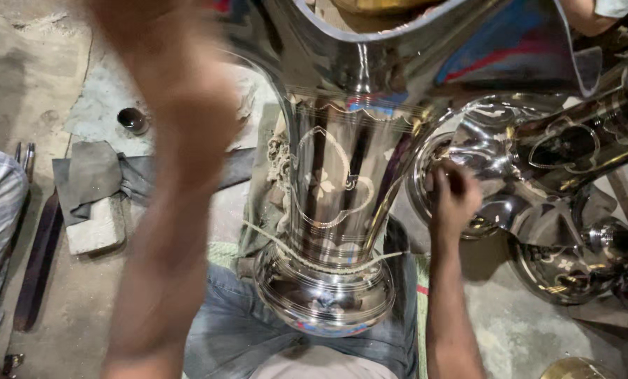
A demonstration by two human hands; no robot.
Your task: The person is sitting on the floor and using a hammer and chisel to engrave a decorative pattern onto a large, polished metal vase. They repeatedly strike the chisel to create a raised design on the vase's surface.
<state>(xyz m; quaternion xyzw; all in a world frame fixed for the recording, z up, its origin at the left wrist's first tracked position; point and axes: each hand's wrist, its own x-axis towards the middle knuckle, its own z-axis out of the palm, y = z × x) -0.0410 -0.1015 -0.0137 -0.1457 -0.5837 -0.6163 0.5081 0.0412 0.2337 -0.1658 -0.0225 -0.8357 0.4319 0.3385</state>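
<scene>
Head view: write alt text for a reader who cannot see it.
A tall polished metal vase with engraved flower patterns rests between the person's knees, over a concrete floor. The right hand touches a second shiny vessel lying beside it; the left arm is raised, blurred, its hand out of view.

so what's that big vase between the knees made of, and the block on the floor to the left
The vase looks like polished metal, likely steel: mirror reflections and engraved floral lines. The block looks like pale stone or concrete: matte, rough and chipped. The right hand touches a similar shiny vessel.
</scene>
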